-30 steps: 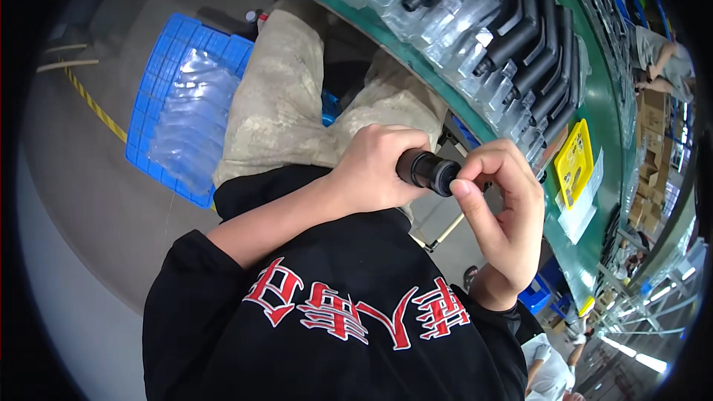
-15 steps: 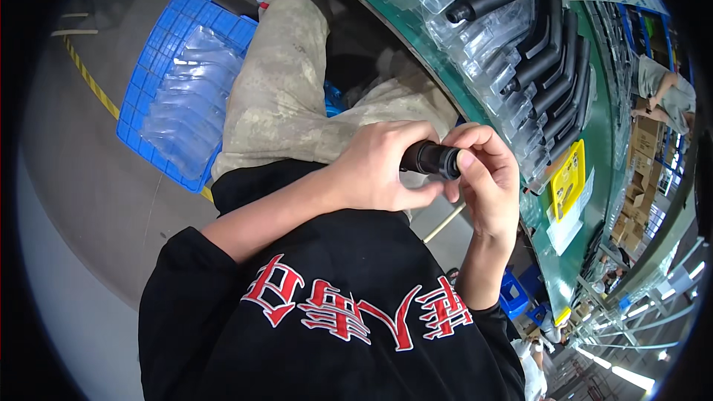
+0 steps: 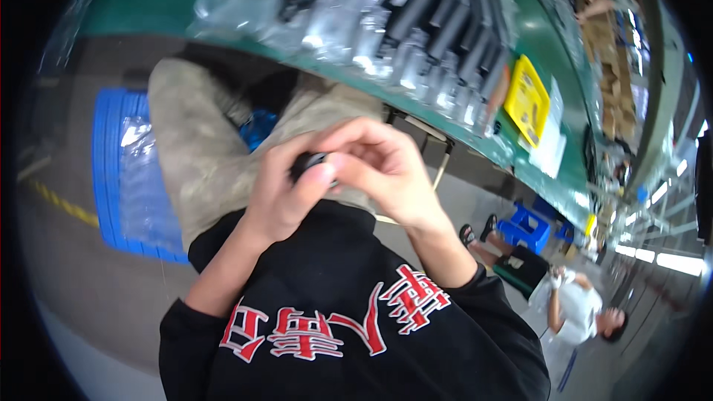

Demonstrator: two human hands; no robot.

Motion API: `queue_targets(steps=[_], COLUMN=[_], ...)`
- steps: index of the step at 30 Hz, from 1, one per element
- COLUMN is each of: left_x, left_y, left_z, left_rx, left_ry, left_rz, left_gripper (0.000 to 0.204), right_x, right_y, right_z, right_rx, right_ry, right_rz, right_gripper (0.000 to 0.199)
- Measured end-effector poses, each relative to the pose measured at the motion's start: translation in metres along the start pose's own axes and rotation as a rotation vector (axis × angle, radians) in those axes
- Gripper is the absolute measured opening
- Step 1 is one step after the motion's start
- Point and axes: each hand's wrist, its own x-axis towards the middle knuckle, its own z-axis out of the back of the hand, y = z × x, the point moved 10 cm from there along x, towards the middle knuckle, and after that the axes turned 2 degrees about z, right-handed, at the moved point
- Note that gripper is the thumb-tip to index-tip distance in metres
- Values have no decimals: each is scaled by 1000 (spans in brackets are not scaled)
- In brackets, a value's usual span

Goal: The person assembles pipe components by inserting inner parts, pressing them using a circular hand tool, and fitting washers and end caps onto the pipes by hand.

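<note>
A short black cylindrical piece (image 3: 305, 166) is held above my lap, mostly covered by fingers and blurred. My left hand (image 3: 276, 191) is closed round its body, thumb along the near side. My right hand (image 3: 390, 171) has its thumb and fingertips pinched at the piece's right end; what lies between those tips is too blurred to make out. Beyond my hands, several black angled tubes (image 3: 438, 26) lie in a row in clear plastic bags (image 3: 349, 33) on the green table (image 3: 141, 4).
A yellow tray (image 3: 529, 96) with small parts sits on the table beside a white sheet (image 3: 548, 145). On the floor at left stands a blue crate (image 3: 109, 178) holding clear bags. A blue stool (image 3: 526, 229) and another person (image 3: 575, 308) are at right.
The view has swung, so table and crate appear shifted. Both hands now sit further left in the picture, and the black piece is tipped, showing less of its length.
</note>
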Motion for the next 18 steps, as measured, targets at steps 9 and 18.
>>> queue_targets(steps=[9, 18], left_x=[7, 17], left_y=[-5, -19], left_z=[-13, -16], left_rx=[168, 270], left_ry=[73, 14], left_rz=[-83, -67], left_gripper=[44, 33], right_x=[-7, -40], right_y=[7, 67], right_z=[8, 37], right_rx=[-48, -440], right_ry=[-28, -311], right_rz=[27, 434], right_gripper=[20, 29])
